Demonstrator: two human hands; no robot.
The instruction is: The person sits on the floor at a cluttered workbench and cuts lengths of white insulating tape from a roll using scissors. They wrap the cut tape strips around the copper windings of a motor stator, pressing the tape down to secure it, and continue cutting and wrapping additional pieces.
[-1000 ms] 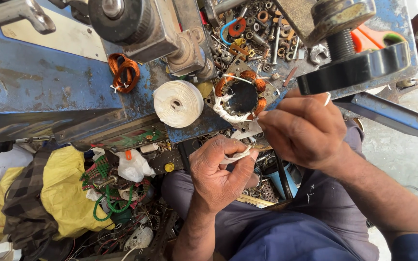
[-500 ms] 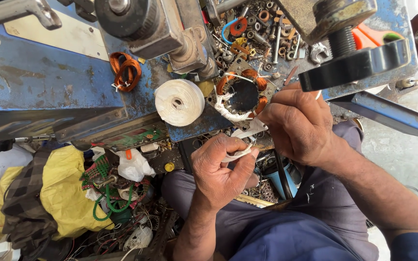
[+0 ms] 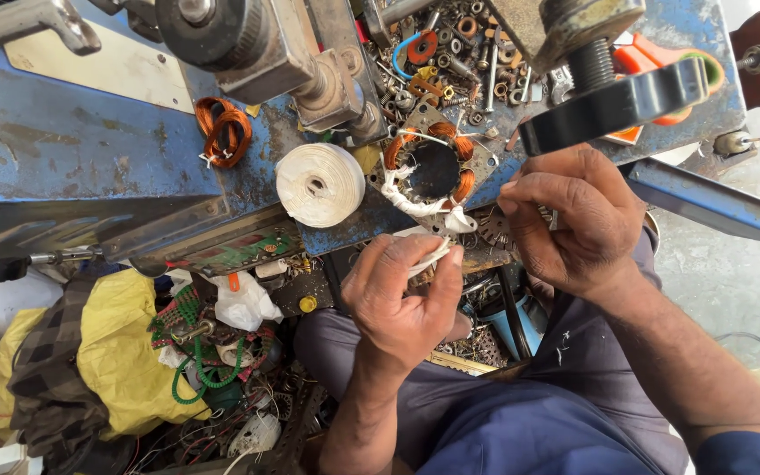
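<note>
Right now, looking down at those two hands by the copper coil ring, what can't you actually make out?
Head view only:
- What the right hand pinches: its curled fingers hide it.
- How far the white tape runs inside the left hand: palm and fingers cover it.
- The lower rim of the stator: white binding and the hands hide it.
- The small washers and nuts: too small to sort.
- The black wheel: blurred, too near the camera.
</note>
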